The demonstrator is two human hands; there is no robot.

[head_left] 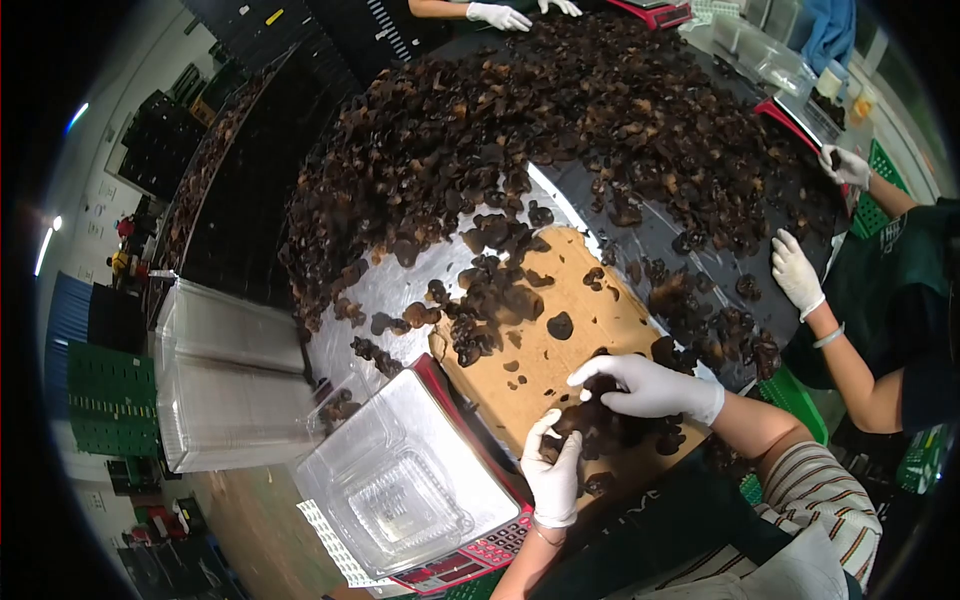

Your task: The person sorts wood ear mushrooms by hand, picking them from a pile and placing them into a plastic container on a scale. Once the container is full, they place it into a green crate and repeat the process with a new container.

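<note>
Dark brown wood ear mushrooms (600, 430) lie in a small heap at the near end of a cardboard sheet (500, 395), under my hands. My left hand (552, 480), in a white glove, has its fingers and thumb curled around a dark mushroom piece at the heap's left side. From the right, my gloved right hand (645, 388) reaches over the heap, thumb and fingers bent around mushroom pieces, partly hidden. Beside my left hand stands a red digital scale (495, 545), with a clear plastic container (400, 505) on its plate.
A large mushroom pile (480, 130) covers the far table. Stacked clear plastic containers (235, 380) stand at left. A co-worker's gloved hand (797, 272) rests at right, near another red scale (800, 125). Another person's gloved hands (498, 17) are at the far edge.
</note>
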